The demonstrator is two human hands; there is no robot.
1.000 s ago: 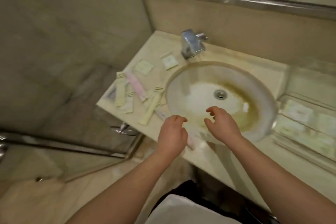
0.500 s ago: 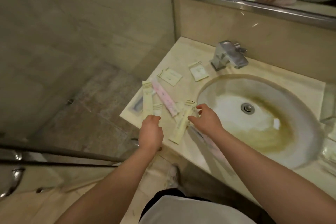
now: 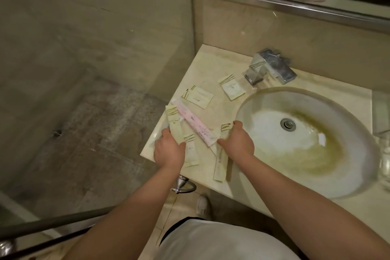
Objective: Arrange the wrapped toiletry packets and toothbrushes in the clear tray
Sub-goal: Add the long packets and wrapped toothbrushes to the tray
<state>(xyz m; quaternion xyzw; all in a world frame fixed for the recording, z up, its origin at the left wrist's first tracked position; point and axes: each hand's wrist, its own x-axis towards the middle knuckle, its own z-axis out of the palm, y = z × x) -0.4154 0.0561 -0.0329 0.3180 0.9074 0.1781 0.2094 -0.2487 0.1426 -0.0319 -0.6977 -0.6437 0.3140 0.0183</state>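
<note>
- Head view: the left hand is at the left front corner of the desk. Its thumb and forefinger are closed on either side of the near end of the left packet, a long cream one running away from the person.
- The right hand lies over the right packet. Thumb and forefinger are apart, straddling its far end. Whether they pinch it cannot be told.
- The pink packet lies between the hands. Its long axis runs diagonally from far-left to near-right, and its near end is just beside the right thumb.
- A short packet lies just right of the left hand.
- A flat packet and a square packet lie farther back, well apart from both hands.
- Right of the sink, at the frame's edge, stands a clear-walled thing, probably the tray. No packet can be seen in it.
- Every packet is on the left of the sink and the tray on its right, so each must cross the sink rightward. The right hand is the nearer for that carry.
</note>
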